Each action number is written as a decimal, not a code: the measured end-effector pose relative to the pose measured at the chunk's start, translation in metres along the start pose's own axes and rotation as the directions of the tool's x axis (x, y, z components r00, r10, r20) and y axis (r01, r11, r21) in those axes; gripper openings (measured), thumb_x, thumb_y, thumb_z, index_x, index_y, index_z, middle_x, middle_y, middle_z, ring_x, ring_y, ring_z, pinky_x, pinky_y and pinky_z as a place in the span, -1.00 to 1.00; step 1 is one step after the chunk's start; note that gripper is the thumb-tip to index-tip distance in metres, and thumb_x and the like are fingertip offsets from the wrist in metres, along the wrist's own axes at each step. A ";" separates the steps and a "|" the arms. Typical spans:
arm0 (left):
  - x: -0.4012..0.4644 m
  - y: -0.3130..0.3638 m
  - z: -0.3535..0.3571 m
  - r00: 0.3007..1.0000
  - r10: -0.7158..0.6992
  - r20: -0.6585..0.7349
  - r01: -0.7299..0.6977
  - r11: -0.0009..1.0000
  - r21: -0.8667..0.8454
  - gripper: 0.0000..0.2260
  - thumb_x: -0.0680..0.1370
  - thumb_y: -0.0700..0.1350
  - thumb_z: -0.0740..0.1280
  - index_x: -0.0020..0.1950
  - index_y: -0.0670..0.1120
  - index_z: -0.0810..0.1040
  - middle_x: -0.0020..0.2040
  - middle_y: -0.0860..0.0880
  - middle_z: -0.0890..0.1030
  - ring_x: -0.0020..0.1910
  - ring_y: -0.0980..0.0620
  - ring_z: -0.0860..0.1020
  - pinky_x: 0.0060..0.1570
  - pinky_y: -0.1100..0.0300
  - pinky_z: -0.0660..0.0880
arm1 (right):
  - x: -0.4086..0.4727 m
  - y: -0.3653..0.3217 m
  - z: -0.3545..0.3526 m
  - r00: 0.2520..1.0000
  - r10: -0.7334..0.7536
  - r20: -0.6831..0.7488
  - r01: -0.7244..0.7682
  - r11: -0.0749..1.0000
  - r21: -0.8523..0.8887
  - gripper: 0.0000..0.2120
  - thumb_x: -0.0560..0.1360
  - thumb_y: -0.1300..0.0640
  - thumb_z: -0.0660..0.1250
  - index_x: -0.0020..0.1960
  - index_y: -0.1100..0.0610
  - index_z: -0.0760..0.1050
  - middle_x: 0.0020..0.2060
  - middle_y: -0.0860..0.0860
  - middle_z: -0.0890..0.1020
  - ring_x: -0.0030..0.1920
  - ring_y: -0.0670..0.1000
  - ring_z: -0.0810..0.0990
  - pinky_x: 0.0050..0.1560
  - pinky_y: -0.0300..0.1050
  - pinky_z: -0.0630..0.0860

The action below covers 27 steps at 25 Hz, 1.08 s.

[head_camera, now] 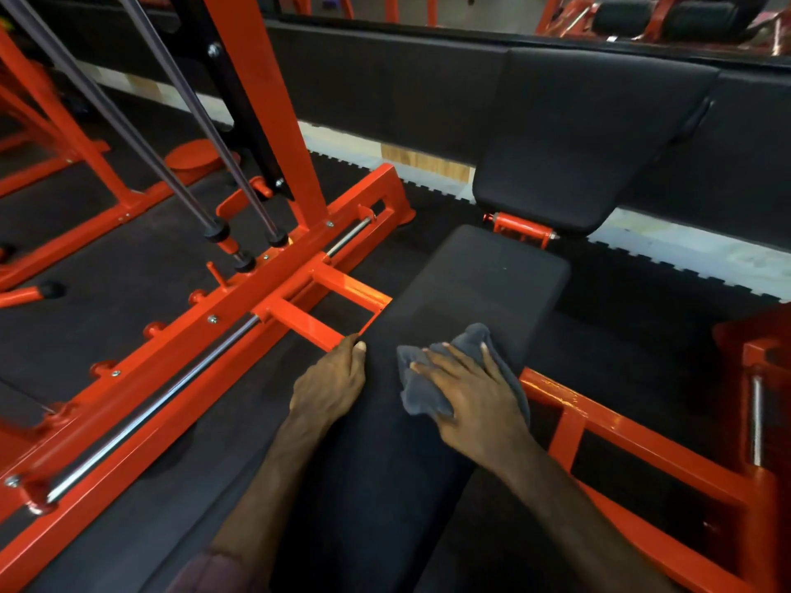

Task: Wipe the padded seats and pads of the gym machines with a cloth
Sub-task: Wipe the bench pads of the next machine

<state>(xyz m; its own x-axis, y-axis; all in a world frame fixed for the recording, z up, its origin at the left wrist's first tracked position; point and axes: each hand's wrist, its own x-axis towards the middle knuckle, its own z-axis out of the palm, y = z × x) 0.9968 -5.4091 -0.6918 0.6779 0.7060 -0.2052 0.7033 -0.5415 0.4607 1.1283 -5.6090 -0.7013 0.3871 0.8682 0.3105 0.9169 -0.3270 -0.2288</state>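
Observation:
A long black padded seat (pixel 471 293) runs from the bottom of the view up to a tilted black back pad (pixel 586 139). A grey cloth (pixel 417 385) lies on the seat's near half. My right hand (pixel 471 391) presses flat on the cloth, fingers spread and straight. My left hand (pixel 331 383) rests on the seat's left edge, its fingers curled over the side beside an orange crossbar (pixel 316 325).
An orange steel frame (pixel 179 361) with a chrome rail runs diagonally on the left, with two grey guide rods (pixel 179 181) rising from it. Orange frame bars (pixel 620 438) flank the seat on the right. Black rubber flooring lies around. A mirror (pixel 513 10) lines the far wall.

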 end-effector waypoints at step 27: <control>0.011 0.007 0.007 0.999 -0.013 -0.029 0.014 0.998 0.056 -0.60 0.74 0.22 -0.06 0.55 0.22 0.28 0.45 -0.08 0.57 0.39 -0.20 0.55 0.31 -0.16 0.46 | 0.008 0.048 -0.002 1.000 0.021 0.004 -0.021 1.000 -0.001 -0.30 0.34 0.14 0.43 0.49 -0.02 0.49 0.49 -0.07 0.50 0.57 0.03 0.37 0.58 0.34 0.19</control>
<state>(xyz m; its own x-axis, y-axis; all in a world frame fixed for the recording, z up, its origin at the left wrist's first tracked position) 1.0110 -5.4081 -0.6972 0.6625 0.7257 -0.1858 0.7238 -0.5561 0.4084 1.1752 -5.6188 -0.7080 0.4060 0.8625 0.3019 0.9086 -0.3456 -0.2346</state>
